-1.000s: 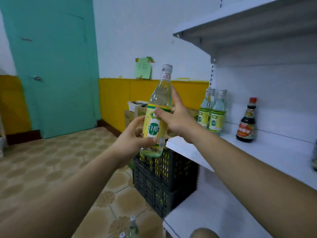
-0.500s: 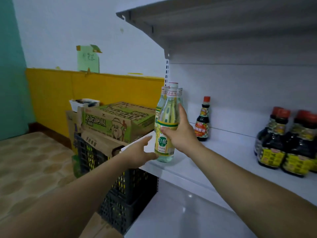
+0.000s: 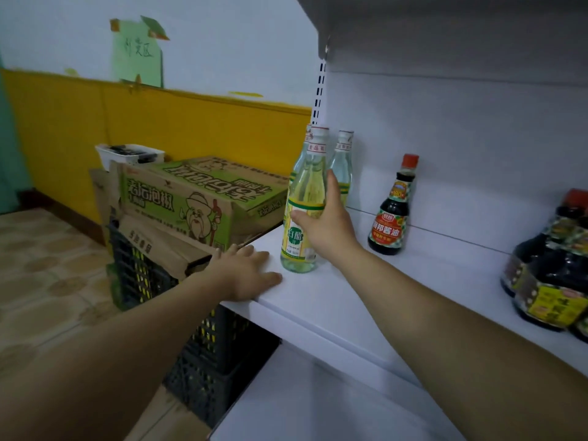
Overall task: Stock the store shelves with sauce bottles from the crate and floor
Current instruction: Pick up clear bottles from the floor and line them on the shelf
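Head view: right hand (image 3: 321, 230) grasps the clear vinegar bottle (image 3: 294, 240) at mid-body, thumb across the front of the yellow-green label, fingers curled round the far side. The bottle is upright, with its base on the white shelf (image 3: 350, 300) near the left front corner. Left hand (image 3: 245, 272) is released, lying flat with fingers spread, palm down on the shelf's front left edge just beside the bottle and holding nothing.

Two more clear bottles (image 3: 342, 163) stand right behind the held one, by the back panel. A small soy sauce bottle (image 3: 393, 211) with a red cap stands to the right, apart from them. Big dark bottles (image 3: 553, 281) are grouped at the far right edge.

Left of the shelf a green cardboard box (image 3: 197, 198) sits on a brown box on top of a black crate (image 3: 216, 345) on the tiled floor (image 3: 47, 275). A green paper note (image 3: 136, 55) is stuck on the wall.
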The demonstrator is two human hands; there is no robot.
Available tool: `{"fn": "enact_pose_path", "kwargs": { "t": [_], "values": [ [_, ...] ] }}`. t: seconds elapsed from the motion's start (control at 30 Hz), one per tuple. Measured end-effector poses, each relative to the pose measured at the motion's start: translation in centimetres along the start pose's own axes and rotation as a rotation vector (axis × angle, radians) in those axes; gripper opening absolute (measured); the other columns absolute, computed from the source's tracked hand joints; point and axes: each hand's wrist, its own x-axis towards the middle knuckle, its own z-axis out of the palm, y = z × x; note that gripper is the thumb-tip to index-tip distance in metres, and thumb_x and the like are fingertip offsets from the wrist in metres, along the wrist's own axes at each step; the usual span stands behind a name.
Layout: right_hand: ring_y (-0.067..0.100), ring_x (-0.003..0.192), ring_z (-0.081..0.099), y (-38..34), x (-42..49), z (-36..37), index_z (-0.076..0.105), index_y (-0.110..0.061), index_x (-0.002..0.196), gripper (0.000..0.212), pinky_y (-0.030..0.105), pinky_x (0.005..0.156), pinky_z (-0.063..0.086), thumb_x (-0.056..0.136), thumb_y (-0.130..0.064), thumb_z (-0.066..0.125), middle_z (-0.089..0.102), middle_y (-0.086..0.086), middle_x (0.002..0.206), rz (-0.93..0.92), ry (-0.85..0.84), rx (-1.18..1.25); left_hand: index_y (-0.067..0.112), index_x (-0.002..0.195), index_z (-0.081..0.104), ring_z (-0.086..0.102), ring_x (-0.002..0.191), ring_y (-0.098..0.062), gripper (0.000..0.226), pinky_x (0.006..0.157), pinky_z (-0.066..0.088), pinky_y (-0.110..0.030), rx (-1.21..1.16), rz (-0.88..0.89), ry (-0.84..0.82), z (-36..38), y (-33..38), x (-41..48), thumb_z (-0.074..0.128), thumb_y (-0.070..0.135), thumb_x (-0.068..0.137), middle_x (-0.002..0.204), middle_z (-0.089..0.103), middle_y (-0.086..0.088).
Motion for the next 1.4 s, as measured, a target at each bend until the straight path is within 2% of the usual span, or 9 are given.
{"fn": "enact_pose_path", "kwargs": {
  "t": [0.13,0.23,0.4,0.6,0.83,1.07,1.13,1.27,1.4],
  "values": [
    [0.023,0.125,0.052,0.2,1.9,2.2,-0.001,-0.041,0.152,0.097,0.048,0.099,0.047,0.087,-0.028,0.070,0.047,-0.001,0.144,0.001,0.018,-0.082,0.036,0.150,0.012,0.002,0.147,-0.029,0.075,0.117,0.004,-0.053,0.035,0.002,-0.007,0.7,-0.2,0.1,0.021,0.074,0.086,0.161,0.005,0.000],
    [0.026,0.123,0.053,0.2,3.0,3.6,-0.004,-0.043,0.151,0.099,0.050,0.097,0.048,0.086,-0.033,0.070,0.047,0.001,0.144,-0.013,0.039,-0.118,0.036,0.150,0.013,0.002,0.147,-0.028,0.074,0.117,0.008,-0.048,0.011,0.012,0.009,0.6,-0.1,-0.1,0.023,0.074,0.086,0.161,0.005,0.000],
    [0.029,0.118,0.054,0.8,4.6,4.8,-0.006,-0.043,0.151,0.098,0.052,0.084,0.054,0.088,-0.036,0.068,0.044,0.003,0.145,-0.014,0.068,-0.162,0.043,0.149,0.011,0.001,0.147,-0.026,0.073,0.117,0.009,-0.046,-0.034,0.020,0.010,0.5,-0.2,-0.3,0.026,0.075,0.085,0.161,0.003,0.001],
    [0.027,0.129,0.046,1.5,6.3,5.6,-0.005,-0.033,0.154,0.094,0.039,0.098,0.043,0.092,-0.033,0.065,0.037,0.007,0.150,-0.010,0.103,-0.175,0.043,0.147,0.018,0.005,0.147,-0.024,0.068,0.115,0.010,-0.046,-0.028,0.035,0.036,0.5,-0.3,-0.5,0.027,0.073,0.086,0.160,0.008,0.002],
    [0.028,0.130,0.044,1.9,7.1,6.4,-0.007,-0.033,0.153,0.094,0.042,0.098,0.041,0.092,-0.035,0.064,0.037,0.008,0.148,-0.010,0.128,-0.192,0.043,0.148,0.015,0.003,0.147,-0.023,0.069,0.116,0.010,-0.046,-0.036,0.031,0.034,0.7,-0.3,-0.4,0.026,0.073,0.086,0.160,0.006,0.003],
    [0.028,0.131,0.044,2.0,7.0,6.4,-0.006,-0.031,0.154,0.093,0.040,0.097,0.041,0.092,-0.033,0.064,0.034,0.008,0.151,-0.017,0.124,-0.191,0.042,0.146,0.023,0.008,0.146,-0.025,0.074,0.115,0.012,-0.046,-0.122,0.020,0.021,0.6,-0.4,-0.2,0.036,0.075,0.082,0.159,0.013,0.004],
    [0.028,0.132,0.043,1.6,7.3,6.1,-0.002,-0.028,0.154,0.093,0.043,0.102,0.042,0.090,-0.035,0.066,0.034,0.007,0.151,-0.026,0.108,-0.215,0.036,0.146,0.028,0.020,0.142,-0.029,0.079,0.113,0.022,-0.045,-0.205,-0.014,0.014,-0.2,-0.7,0.6,0.047,0.073,0.078,0.155,0.024,0.001],
    [0.027,0.136,0.038,0.0,8.3,3.7,0.008,-0.020,0.154,0.090,0.038,0.106,0.037,0.088,-0.042,0.066,0.029,0.006,0.155,-0.070,0.132,-0.270,0.021,0.140,0.040,0.053,0.119,-0.021,0.075,0.098,0.044,-0.037,-0.698,0.005,0.119,-1.7,-1.8,4.3,0.072,0.045,0.076,0.138,0.052,0.000],
    [0.027,0.142,0.030,-1.7,10.3,1.5,0.006,-0.018,0.155,0.092,0.031,0.106,0.031,0.088,-0.046,0.064,0.022,0.006,0.159,-0.092,0.110,-0.310,0.017,0.149,0.023,0.046,0.118,-0.015,0.091,0.094,0.039,-0.029,-0.967,0.015,0.216,-2.2,-1.1,7.7,0.077,0.028,0.077,0.132,0.046,0.005]
  ]
}}
